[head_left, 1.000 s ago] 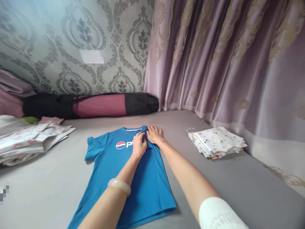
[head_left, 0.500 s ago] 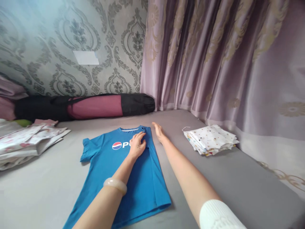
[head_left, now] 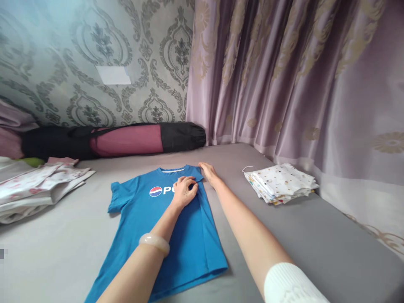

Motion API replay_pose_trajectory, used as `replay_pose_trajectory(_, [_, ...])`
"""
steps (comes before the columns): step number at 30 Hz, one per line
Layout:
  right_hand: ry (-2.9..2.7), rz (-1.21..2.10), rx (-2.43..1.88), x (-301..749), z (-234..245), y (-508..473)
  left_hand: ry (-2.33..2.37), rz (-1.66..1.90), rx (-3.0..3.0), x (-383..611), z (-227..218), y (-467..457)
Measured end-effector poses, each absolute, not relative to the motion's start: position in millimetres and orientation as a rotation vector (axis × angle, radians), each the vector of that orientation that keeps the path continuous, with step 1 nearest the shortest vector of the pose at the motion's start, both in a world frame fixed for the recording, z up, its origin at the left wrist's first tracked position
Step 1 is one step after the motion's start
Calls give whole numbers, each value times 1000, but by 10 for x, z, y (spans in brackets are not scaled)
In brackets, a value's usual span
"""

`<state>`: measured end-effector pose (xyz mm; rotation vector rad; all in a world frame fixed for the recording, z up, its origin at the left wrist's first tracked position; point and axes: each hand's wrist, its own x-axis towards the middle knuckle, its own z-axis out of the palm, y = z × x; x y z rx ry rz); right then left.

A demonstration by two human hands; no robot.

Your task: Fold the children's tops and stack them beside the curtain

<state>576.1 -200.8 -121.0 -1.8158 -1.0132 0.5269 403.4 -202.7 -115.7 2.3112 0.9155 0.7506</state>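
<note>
A blue T-shirt (head_left: 164,235) with a round red, white and blue logo lies front up on the bed. Its left-side sleeve is spread out, while the right side is folded inward along a long crease. My left hand (head_left: 185,192), with a pale bangle on the wrist, rests on the upper chest and covers part of the lettering. Its thumb and forefinger are curled together at the folded sleeve's cloth. At the shirt's right shoulder edge is my right hand (head_left: 208,173), fingers stretched out, fingertips touching the cloth. Whether its thumb grips anything is hidden.
A grey sheet (head_left: 315,240) covers the bed. Folded white printed cloths (head_left: 282,183) lie to the right, and a stack of folded clothes (head_left: 41,187) to the left. A long black and maroon bag (head_left: 126,141) lies along the wall. Purple curtains (head_left: 252,75) hang at the right.
My right hand has moved left to the shirt's shoulder edge. My left hand has shifted slightly right, its thumb and forefinger now curled closer together. A bit of sleeve now sticks out rightward.
</note>
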Motion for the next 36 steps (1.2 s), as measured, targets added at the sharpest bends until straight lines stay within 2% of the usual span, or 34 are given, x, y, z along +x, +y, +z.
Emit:
replay_pose_trajectory(8, [-1119,570,-1936,5681,-1138,-1987,1096,831,2276,4025,-1211,-1992])
replay_pose_trajectory(19, [-1358,326,-2201,5283,-931,-1866,1115,842,2281,4007,-1221,-1979])
replay_pose_trajectory(36, [-1492,131,-2417,4991,-1159,-2037,1080,1173,2030,4067,-1460,-1775])
